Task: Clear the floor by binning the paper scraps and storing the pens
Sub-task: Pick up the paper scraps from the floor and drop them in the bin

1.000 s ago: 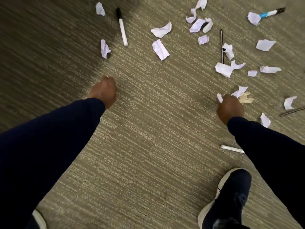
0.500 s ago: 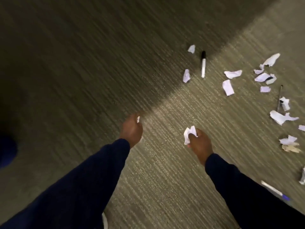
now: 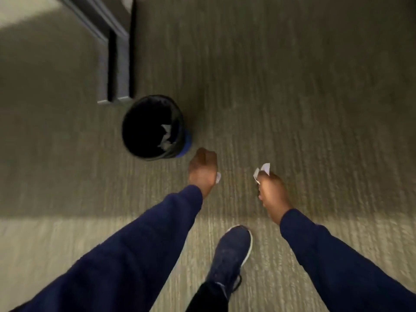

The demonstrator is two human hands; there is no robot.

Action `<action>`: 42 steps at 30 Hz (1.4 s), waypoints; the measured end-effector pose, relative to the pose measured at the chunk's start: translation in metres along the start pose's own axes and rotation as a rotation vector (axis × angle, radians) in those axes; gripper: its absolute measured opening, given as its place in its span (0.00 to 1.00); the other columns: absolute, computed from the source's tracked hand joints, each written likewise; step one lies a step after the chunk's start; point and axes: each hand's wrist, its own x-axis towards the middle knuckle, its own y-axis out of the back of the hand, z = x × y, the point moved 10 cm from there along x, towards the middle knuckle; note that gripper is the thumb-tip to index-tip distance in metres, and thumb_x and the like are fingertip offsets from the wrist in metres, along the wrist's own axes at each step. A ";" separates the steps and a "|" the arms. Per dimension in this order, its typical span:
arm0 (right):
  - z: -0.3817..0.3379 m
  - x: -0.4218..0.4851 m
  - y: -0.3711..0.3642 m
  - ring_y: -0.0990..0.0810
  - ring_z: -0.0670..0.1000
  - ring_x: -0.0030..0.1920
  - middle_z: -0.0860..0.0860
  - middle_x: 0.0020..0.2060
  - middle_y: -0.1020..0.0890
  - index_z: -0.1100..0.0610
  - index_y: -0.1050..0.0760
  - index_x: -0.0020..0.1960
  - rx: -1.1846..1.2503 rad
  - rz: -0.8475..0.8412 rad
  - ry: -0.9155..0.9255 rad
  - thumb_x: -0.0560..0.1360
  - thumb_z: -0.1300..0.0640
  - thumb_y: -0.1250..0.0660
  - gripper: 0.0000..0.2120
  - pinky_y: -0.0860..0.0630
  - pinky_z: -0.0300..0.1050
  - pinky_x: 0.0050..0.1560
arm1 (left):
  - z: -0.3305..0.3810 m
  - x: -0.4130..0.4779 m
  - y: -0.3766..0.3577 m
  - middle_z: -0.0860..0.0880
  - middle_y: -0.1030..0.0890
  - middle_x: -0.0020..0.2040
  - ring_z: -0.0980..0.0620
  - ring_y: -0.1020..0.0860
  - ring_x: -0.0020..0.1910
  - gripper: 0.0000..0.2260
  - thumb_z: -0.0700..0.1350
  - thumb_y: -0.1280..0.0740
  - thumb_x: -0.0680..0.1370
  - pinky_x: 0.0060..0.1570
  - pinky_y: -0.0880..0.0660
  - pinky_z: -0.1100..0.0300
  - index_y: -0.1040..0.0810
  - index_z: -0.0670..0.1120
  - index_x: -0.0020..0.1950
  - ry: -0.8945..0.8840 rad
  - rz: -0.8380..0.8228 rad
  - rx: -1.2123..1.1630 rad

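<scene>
A person stands on an olive carpet, seen from above, both arms in dark blue sleeves reaching toward a round black bin. The bin sits on the floor just beside a dark furniture leg and already holds a few white paper scraps.

The left hand, nearest the bin but not yet over it, is curled into a fist, with a sliver of white paper showing at its edge. The right hand, farther from the bin, is also closed, its fingers pinching a crumpled scrap that sticks out loosely.

No pens are in view. A dark blue shoe steps toward the bin.

Risk: light scraps released short of the rim would likely flutter onto the carpet. The protruding right-hand scrap looks likeliest to slip.
</scene>
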 end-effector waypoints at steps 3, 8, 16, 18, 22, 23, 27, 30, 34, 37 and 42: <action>-0.055 0.005 -0.077 0.26 0.46 0.37 0.44 0.41 0.23 0.46 0.26 0.53 -0.097 -0.098 0.089 0.76 0.42 0.41 0.11 0.33 0.39 0.32 | -0.005 0.045 0.067 0.42 0.23 0.41 0.49 0.20 0.33 0.10 0.50 0.42 0.77 0.37 0.25 0.55 0.26 0.46 0.46 0.079 0.126 -0.222; -0.131 0.016 -0.192 0.26 0.48 0.30 0.50 0.39 0.22 0.53 0.28 0.58 -0.155 -0.241 0.106 0.81 0.55 0.39 0.07 0.33 0.39 0.27 | -0.015 0.106 0.149 0.33 0.23 0.53 0.38 0.20 0.46 0.19 0.46 0.44 0.82 0.47 0.22 0.47 0.30 0.34 0.66 0.193 0.247 -0.473; -0.175 0.032 -0.289 0.25 0.50 0.36 0.54 0.47 0.20 0.58 0.27 0.67 -0.243 -0.295 -0.011 0.79 0.53 0.35 0.18 0.28 0.40 0.30 | -0.014 0.146 0.177 0.43 0.22 0.66 0.42 0.20 0.57 0.24 0.57 0.44 0.82 0.45 0.21 0.50 0.30 0.46 0.73 0.314 0.093 -0.527; -0.179 0.035 -0.298 0.21 0.52 0.47 0.54 0.58 0.20 0.56 0.28 0.69 -0.215 -0.324 -0.029 0.77 0.51 0.31 0.23 0.21 0.44 0.38 | -0.012 0.146 0.169 0.44 0.18 0.62 0.42 0.18 0.57 0.23 0.58 0.45 0.81 0.55 0.21 0.45 0.26 0.46 0.69 0.318 0.005 -0.583; -0.179 0.029 -0.301 0.25 0.54 0.61 0.50 0.63 0.24 0.50 0.31 0.73 -0.062 -0.448 -0.094 0.78 0.44 0.34 0.26 0.28 0.52 0.56 | -0.022 0.141 0.159 0.50 0.15 0.36 0.49 0.19 0.43 0.14 0.57 0.45 0.81 0.39 0.23 0.58 0.24 0.52 0.48 0.356 -0.035 -0.642; -0.179 0.026 -0.297 0.23 0.52 0.58 0.49 0.59 0.22 0.49 0.30 0.72 -0.032 -0.468 -0.096 0.79 0.43 0.35 0.23 0.26 0.50 0.56 | -0.023 0.138 0.157 0.51 0.17 0.39 0.50 0.21 0.42 0.12 0.57 0.45 0.81 0.35 0.25 0.59 0.26 0.53 0.48 0.361 -0.030 -0.636; -0.173 0.021 -0.255 0.23 0.54 0.56 0.53 0.61 0.25 0.49 0.29 0.69 0.070 -0.416 -0.110 0.79 0.41 0.35 0.22 0.23 0.53 0.59 | -0.021 0.125 0.146 0.50 0.23 0.43 0.49 0.22 0.41 0.12 0.56 0.45 0.80 0.28 0.22 0.62 0.25 0.52 0.53 0.332 -0.021 -0.581; -0.162 0.014 -0.208 0.22 0.55 0.55 0.54 0.59 0.22 0.50 0.25 0.66 0.131 -0.373 -0.082 0.79 0.42 0.36 0.20 0.21 0.52 0.57 | -0.009 0.108 0.120 0.47 0.20 0.48 0.48 0.20 0.43 0.14 0.56 0.46 0.81 0.33 0.21 0.61 0.24 0.51 0.53 0.279 -0.070 -0.513; -0.133 0.002 -0.120 0.22 0.54 0.51 0.50 0.51 0.24 0.52 0.28 0.67 0.159 -0.235 -0.045 0.79 0.42 0.35 0.20 0.18 0.51 0.55 | 0.010 0.076 0.065 0.45 0.25 0.56 0.47 0.24 0.49 0.16 0.53 0.47 0.83 0.48 0.25 0.52 0.28 0.47 0.63 0.211 -0.131 -0.425; -0.106 -0.008 -0.046 0.21 0.53 0.49 0.51 0.48 0.23 0.53 0.28 0.68 0.148 -0.124 -0.038 0.79 0.43 0.36 0.21 0.18 0.53 0.55 | 0.028 0.041 0.006 0.46 0.26 0.47 0.47 0.26 0.45 0.19 0.55 0.51 0.85 0.47 0.27 0.51 0.26 0.45 0.57 0.188 -0.173 -0.324; -0.045 -0.030 0.081 0.22 0.50 0.47 0.48 0.47 0.23 0.52 0.25 0.61 0.303 -0.016 -0.052 0.79 0.46 0.35 0.14 0.18 0.52 0.54 | 0.047 -0.036 -0.111 0.44 0.24 0.50 0.46 0.26 0.48 0.18 0.53 0.50 0.84 0.51 0.27 0.51 0.25 0.44 0.60 0.137 -0.307 -0.214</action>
